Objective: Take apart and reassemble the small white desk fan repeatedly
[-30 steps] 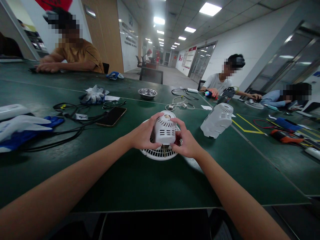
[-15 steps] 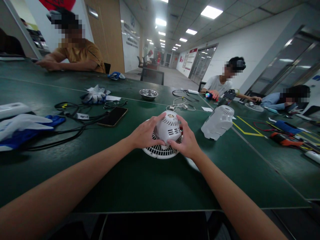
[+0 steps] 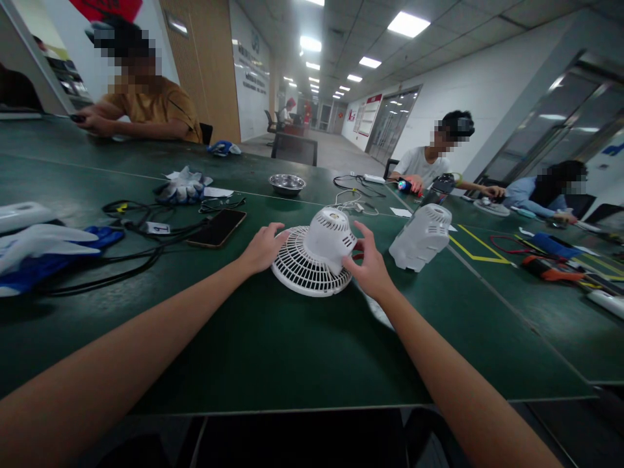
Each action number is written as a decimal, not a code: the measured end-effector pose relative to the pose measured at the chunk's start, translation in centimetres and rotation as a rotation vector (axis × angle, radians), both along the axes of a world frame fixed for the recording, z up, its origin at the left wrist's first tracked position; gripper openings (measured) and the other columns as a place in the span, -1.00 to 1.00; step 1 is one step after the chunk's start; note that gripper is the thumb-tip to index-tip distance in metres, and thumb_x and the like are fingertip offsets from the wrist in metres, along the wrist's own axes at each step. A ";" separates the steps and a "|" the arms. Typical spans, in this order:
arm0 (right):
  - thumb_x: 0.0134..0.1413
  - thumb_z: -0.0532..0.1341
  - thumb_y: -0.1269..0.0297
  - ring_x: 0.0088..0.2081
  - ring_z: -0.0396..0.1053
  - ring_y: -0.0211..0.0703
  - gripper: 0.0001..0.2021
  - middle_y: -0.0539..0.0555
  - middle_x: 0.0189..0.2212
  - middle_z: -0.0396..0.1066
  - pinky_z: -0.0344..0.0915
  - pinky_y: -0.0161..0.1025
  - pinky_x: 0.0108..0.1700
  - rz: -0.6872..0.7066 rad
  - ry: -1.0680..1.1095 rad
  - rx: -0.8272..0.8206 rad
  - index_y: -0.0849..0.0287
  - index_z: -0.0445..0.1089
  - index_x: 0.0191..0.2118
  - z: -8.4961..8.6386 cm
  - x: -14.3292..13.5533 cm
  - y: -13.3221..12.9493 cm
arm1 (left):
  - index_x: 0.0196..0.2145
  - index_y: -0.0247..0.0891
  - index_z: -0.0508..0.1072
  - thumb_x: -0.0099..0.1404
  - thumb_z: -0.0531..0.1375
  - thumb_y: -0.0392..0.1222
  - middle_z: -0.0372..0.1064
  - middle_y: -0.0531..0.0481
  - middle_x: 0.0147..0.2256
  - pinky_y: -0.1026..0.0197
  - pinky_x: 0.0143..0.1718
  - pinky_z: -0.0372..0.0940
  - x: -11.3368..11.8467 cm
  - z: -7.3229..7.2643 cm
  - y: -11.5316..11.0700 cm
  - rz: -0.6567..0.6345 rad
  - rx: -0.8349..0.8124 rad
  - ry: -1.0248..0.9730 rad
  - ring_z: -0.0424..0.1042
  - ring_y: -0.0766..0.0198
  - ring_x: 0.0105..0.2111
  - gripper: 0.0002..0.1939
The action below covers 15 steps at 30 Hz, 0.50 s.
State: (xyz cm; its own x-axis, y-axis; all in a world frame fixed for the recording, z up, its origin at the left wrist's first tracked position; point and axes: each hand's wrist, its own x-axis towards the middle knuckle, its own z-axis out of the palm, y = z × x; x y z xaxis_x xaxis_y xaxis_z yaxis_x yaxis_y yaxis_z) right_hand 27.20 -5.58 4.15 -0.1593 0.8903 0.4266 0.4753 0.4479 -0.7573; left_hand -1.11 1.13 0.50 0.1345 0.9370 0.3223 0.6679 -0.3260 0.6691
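A white fan head lies face down on the green table, its round slatted grille [image 3: 298, 276] below and its domed motor housing [image 3: 329, 235] on top. My left hand [image 3: 263, 249] is at the grille's left edge, fingers spread, apparently touching the rim. At the right side of the housing is my right hand [image 3: 371, 261], thumb and fingers parted in a C shape; the thumb tip appears to touch the housing. Neither hand is closed round it. A white plastic fan base [image 3: 420, 237] stands to the right. Partly behind my right forearm lies a pale, flat thing [image 3: 377, 311].
A phone [image 3: 217, 228], black cables [image 3: 141, 244] and blue-white gloves [image 3: 53, 253] lie to the left. A metal bowl [image 3: 287, 184] and white cable [image 3: 355, 203] are beyond the fan. Orange tools [image 3: 550, 268] lie at right. Other people sit round the table.
Both hands have loosened from the motor housing. My left hand has moved left to the grille's edge; my right hand has shifted slightly outward. The fan head now sits turned, showing more grille.
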 end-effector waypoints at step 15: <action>-0.19 0.45 0.24 -0.25 0.50 0.00 -0.08 0.02 -0.22 0.51 0.48 0.07 -0.13 -0.015 0.486 -0.161 -0.07 0.03 0.30 -0.5 0.8 0.8 | -0.32 -0.23 0.49 0.43 -0.15 0.32 0.48 -0.10 -0.31 0.07 -0.18 0.28 -1.0 0.1 0.4 -0.123 0.040 -0.397 0.41 0.07 -0.25 -0.35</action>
State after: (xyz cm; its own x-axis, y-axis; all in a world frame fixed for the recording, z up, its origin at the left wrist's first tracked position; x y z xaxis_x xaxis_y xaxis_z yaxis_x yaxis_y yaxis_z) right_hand 28.01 -4.75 3.69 0.0367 0.9515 0.3056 0.0571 0.3033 -0.9512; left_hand -2.14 1.57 0.64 0.1027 0.9075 0.4072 0.3152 -0.4180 0.8520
